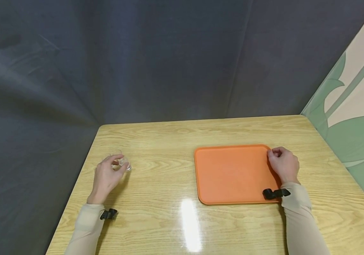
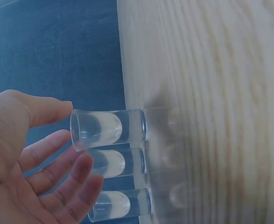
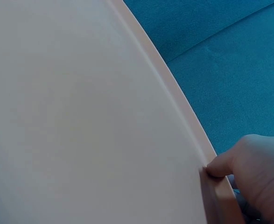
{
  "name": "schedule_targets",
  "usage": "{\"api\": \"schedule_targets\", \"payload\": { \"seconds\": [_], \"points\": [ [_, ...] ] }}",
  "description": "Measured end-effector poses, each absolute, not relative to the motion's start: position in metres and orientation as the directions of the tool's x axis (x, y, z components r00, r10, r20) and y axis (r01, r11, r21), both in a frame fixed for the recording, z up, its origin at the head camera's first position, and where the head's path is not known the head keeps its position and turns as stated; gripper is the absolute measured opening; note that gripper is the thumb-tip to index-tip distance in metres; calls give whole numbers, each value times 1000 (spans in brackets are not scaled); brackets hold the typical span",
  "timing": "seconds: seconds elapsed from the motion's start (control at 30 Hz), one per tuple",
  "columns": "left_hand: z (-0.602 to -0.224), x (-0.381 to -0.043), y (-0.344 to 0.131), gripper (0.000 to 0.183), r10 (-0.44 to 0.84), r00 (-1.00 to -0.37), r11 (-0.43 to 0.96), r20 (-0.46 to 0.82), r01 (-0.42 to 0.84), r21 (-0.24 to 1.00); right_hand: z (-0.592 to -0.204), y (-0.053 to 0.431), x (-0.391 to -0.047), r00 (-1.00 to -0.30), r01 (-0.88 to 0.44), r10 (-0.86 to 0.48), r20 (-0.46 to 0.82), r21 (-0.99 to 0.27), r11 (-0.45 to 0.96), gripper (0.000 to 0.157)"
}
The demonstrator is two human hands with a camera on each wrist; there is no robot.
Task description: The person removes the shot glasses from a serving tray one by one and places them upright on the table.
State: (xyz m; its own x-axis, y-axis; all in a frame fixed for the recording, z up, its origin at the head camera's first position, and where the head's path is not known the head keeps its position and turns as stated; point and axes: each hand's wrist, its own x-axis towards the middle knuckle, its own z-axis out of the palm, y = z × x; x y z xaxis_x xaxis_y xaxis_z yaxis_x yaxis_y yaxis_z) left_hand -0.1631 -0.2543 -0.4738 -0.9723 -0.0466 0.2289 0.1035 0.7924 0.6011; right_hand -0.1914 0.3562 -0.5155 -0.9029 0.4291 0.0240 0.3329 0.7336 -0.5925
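Note:
In the left wrist view, three clear shot glasses stand in a row on the table; my left hand [image 1: 104, 177] is at the nearest shot glass [image 2: 129, 127]. My thumb and fingers pinch that glass at its rim. The second shot glass [image 2: 133, 162] and the third shot glass [image 2: 137, 203] are beside it, partly behind my fingers. From the head view the glasses are mostly covered by the hand. An orange rectangular tray [image 1: 233, 175] lies flat on the right half of the table. My right hand [image 1: 284, 164] grips its right edge, thumb on the inside of the rim.
The light wood table [image 1: 156, 141] reflects a bright patch of light near its front middle. A dark cloth [image 1: 175, 63] hangs along the back and left sides. To the right is a floral-patterned panel [image 1: 354, 117]. Each sleeve carries a black wrist camera.

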Motion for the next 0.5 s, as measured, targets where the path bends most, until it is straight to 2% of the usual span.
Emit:
{"api": "schedule_targets", "payload": {
  "seconds": [0.37,0.5],
  "points": [
    [-470,-159,-250,36,-58,-964,789,258,114,603,-515,357,-190,-909,317,415,24,-607,729,42],
    [-465,-159,-249,36,-55,-960,798,276,124,590,-507,364,-188,-935,287,354,-17,-622,729,47]
  ]
}}
